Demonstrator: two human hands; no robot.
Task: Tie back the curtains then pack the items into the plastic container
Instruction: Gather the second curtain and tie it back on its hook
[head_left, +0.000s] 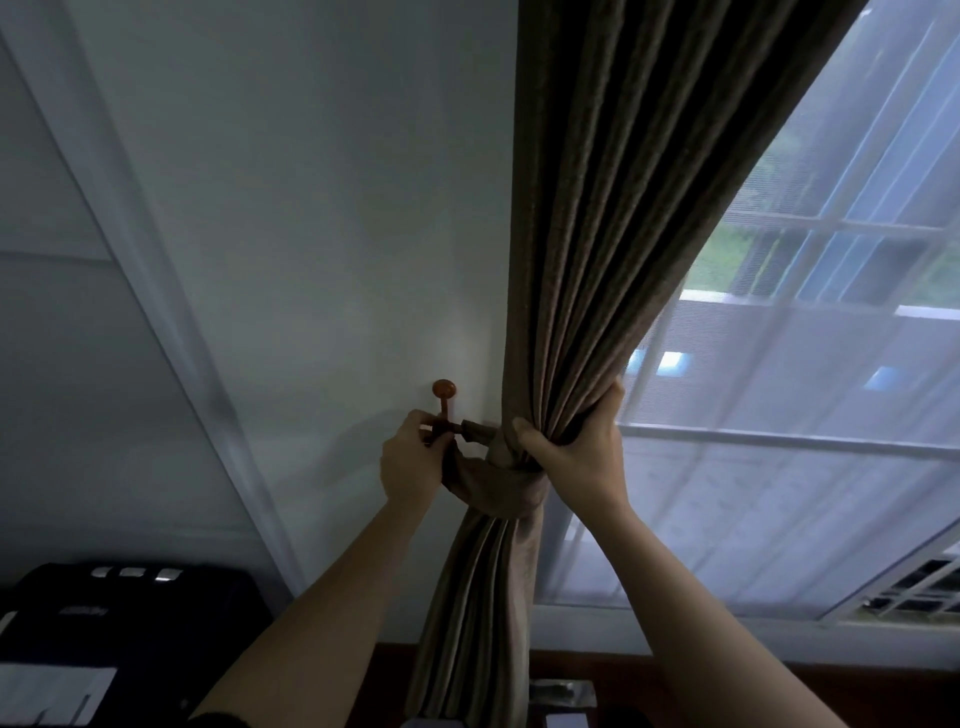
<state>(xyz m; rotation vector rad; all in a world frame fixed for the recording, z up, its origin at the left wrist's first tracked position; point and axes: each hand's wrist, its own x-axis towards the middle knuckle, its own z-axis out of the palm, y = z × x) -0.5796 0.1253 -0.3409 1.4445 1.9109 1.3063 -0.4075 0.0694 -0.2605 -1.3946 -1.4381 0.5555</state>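
Hooking: my left hand (410, 462) pinches tieback (493, 488) end at hook (444, 388)
Right hand (576, 452): fingers curled round curtain (597, 234)
Next: probably seat loop over hook — packing untouched

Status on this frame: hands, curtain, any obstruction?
Left hand pinches tieback end at wall hook. Right hand grips bunched curtain above tieback. Tieback wrapped round curtain; cannot tell if hooked. No obstruction seen.

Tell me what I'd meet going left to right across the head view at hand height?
In order: white wall trim → left hand, pinching the tieback's end → tieback → right hand, gripping the curtain → window.
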